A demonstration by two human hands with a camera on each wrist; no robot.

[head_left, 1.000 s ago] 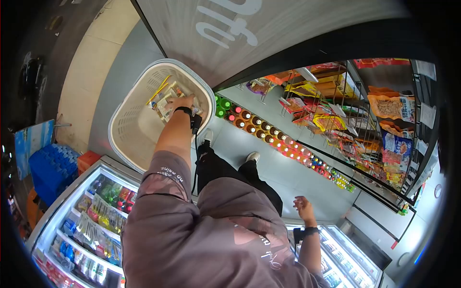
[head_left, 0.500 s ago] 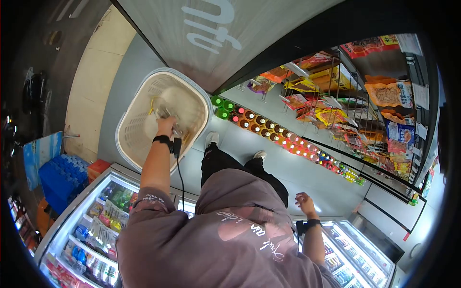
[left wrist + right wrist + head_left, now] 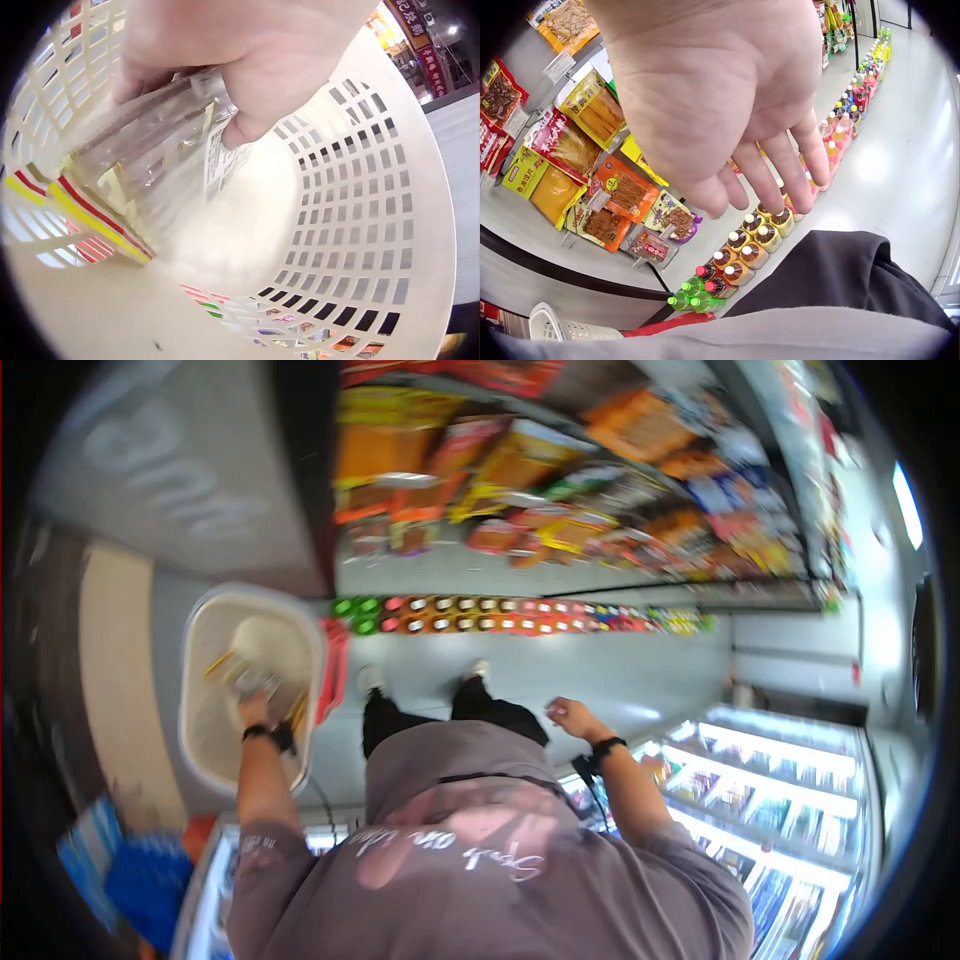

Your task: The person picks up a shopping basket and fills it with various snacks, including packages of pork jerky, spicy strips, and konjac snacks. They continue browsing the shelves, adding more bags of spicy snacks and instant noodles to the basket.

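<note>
In the left wrist view the left hand (image 3: 247,52) grips clear plastic packaging (image 3: 150,150) with red and yellow striped edges, thumb on one side, inside a cream perforated basket (image 3: 352,202). The head view shows the left hand (image 3: 256,710) low in the same basket (image 3: 205,735), with yellow-edged items near it. The right hand (image 3: 572,717) hangs in the air away from the basket, holding nothing. Its fingers are relaxed and apart in the right wrist view, where the hand (image 3: 727,97) passes in front of shelves and bottles.
Rows of bottles (image 3: 480,615) stand on the floor below hanging snack packets (image 3: 390,440). A red object (image 3: 333,670) adjoins the basket's right side. Lit display cases (image 3: 760,790) stand at right, blue crates (image 3: 148,880) at lower left. A grey panel (image 3: 190,470) rises behind the basket.
The head view has turned, putting the basket farther left and the bottle row level. Within the basket the left hand has moved toward its near side, gripping packaging. The right hand stays empty.
</note>
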